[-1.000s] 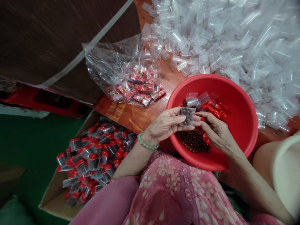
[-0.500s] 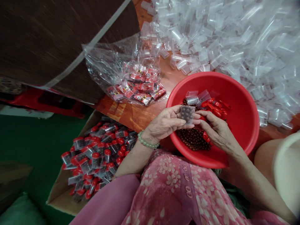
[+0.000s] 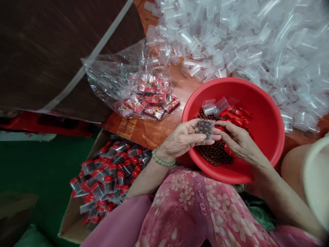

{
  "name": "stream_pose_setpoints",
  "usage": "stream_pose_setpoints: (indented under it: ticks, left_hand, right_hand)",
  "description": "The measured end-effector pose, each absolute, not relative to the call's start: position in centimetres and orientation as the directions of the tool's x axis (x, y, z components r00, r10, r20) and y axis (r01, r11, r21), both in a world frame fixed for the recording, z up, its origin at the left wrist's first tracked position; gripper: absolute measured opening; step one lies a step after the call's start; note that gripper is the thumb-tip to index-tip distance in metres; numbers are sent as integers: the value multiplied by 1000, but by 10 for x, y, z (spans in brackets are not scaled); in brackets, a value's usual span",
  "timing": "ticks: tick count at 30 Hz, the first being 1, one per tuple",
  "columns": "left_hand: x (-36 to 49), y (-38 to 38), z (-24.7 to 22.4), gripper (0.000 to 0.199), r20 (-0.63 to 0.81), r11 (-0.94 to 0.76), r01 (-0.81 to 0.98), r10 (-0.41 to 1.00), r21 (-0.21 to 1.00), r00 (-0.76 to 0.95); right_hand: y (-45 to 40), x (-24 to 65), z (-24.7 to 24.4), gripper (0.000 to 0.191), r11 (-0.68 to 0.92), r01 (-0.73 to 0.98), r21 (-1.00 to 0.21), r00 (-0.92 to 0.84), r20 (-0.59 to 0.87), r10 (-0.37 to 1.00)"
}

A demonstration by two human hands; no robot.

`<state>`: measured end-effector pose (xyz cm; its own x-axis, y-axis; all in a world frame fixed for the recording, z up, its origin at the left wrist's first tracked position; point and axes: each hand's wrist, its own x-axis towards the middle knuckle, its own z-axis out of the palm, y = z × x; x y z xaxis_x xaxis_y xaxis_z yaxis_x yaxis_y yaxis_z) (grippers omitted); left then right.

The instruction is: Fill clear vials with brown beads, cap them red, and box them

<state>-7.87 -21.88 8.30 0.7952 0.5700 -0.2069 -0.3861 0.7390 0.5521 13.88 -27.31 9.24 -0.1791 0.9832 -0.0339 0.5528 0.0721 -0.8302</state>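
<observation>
My left hand (image 3: 177,140) is closed around a small clear plastic container (image 3: 206,128) filled with dark brown beads, held over the near left part of a red basin (image 3: 267,137). Beside its right end, my right hand (image 3: 238,140) has its fingers bent around a red cap (image 3: 220,129), mostly hidden by the fingers. Below the hands, loose brown beads (image 3: 214,154) cover the basin's near left floor. Farther back in the basin lie several red caps (image 3: 236,118) and a few clear containers (image 3: 210,107).
A great heap of clear containers (image 3: 246,44) covers the table behind the basin. Red packets (image 3: 154,97) lie in a clear bag at left. Below the table edge, a cardboard box (image 3: 73,221) holds many filled, red-capped containers (image 3: 108,181). A pale bucket (image 3: 315,178) stands at right.
The view has shifted slightly. My left hand still holds the bead-filled container, and my right hand stays at its right end with little visible movement.
</observation>
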Motion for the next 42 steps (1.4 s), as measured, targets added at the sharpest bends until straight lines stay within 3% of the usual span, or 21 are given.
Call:
stream_pose_setpoints:
  ticks: [7,16,28,33,39,42]
  left_hand:
    - [-79,-217,83,43,-202,755,-375,547,538,812]
    - [-77,-219,82,35,-200,738,-390,570,551,797]
    - [-75,-225,79,35,-174,656,-374,614,656,770]
    - [-73,-227,79,32,-171,629,-370,631,684,756]
    - [-72,-227,81,30,-135,581,-367,644,727,753]
    - [-73,-227,81,29,-129,568,-353,639,744,758]
  right_hand:
    - [-271,139,90,31,94,552,-829,-195,-19,981]
    - [-270,136,92,30,120,546,-829,-241,-18,970]
    - [-273,135,95,30,161,554,-817,-270,6,963]
    - [-273,140,96,31,116,584,-803,-179,12,984]
    - [-274,148,105,27,35,410,-911,-96,-5,995]
    - [-274,148,111,25,29,400,-916,-96,-10,995]
